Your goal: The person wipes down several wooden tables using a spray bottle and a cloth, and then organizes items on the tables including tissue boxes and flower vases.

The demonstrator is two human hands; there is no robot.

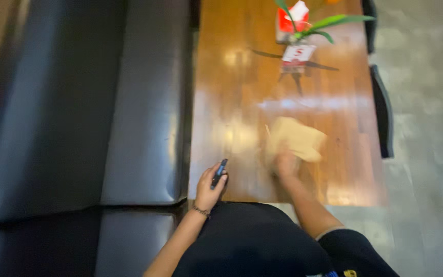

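Observation:
My right hand (286, 165) presses a tan cloth (295, 138) flat on the glossy wooden table (232, 102), near its front edge; the cloth is blurred by motion. At the table's front left corner my left hand (209, 185) is closed around a small dark object (219, 173), which looks like a spray bottle or pen-like item; its exact kind is unclear. A bracelet sits on my left wrist.
A black padded bench (129, 102) runs along the table's left side. At the far end of the table stand a small green plant (314, 25), a red and white box (290, 20) and a white card stand (297, 54). Dark chairs (383, 113) line the right side on a grey floor.

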